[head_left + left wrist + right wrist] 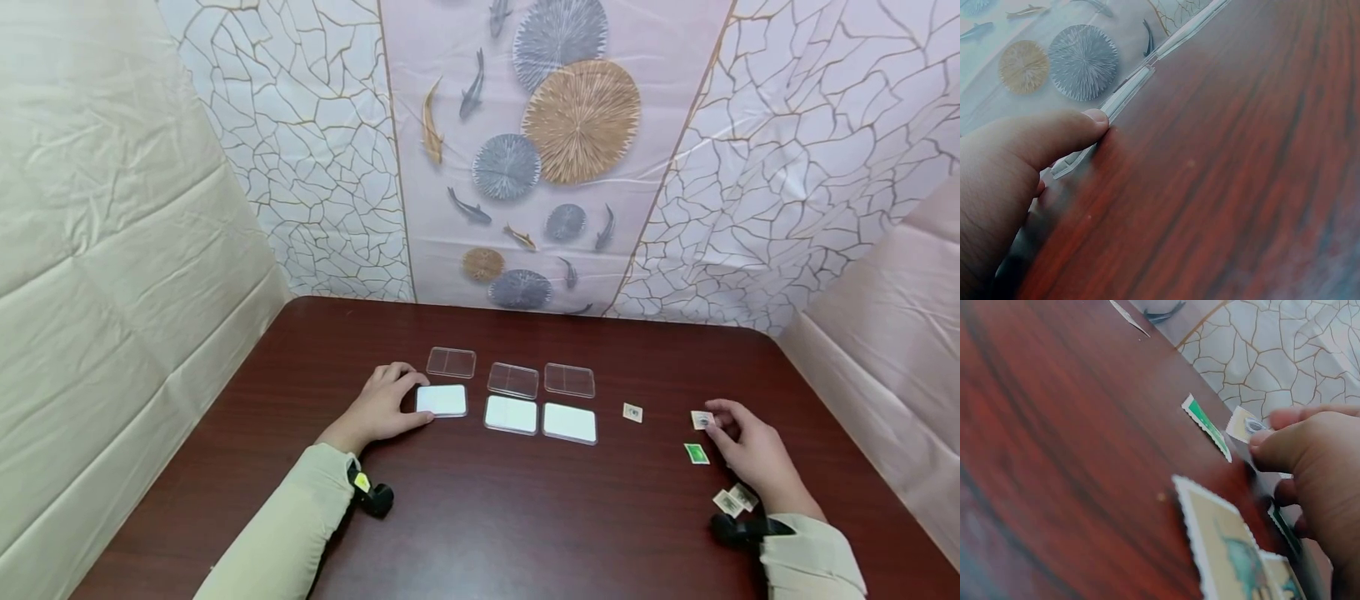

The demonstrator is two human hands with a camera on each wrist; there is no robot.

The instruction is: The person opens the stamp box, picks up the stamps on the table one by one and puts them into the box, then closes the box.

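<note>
My left hand (pixel 384 407) grips the leftmost shallow clear case (pixel 442 401), which has a white inside. The thumb is on its near edge and the fingers are at its far side; in the left wrist view the thumb (pixel 1079 128) presses that edge. Off to the right, my right hand (pixel 753 450) pinches a beige postage stamp (pixel 702 420) by its corner, seen also as a stamp (pixel 1242 425) raised between thumb and finger. A green stamp (pixel 697 454) lies just below it. Two beige stamps (pixel 728 503) overlap near the right wrist.
Two more white-filled cases (pixel 512 415) (pixel 570 423) lie in the row. Behind are three clear lids (pixel 452 362) (pixel 513 381) (pixel 569 380). A single stamp (pixel 632 412) lies right of the cases. The brown table (pixel 525 517) meets a fabric backdrop (pixel 337 167).
</note>
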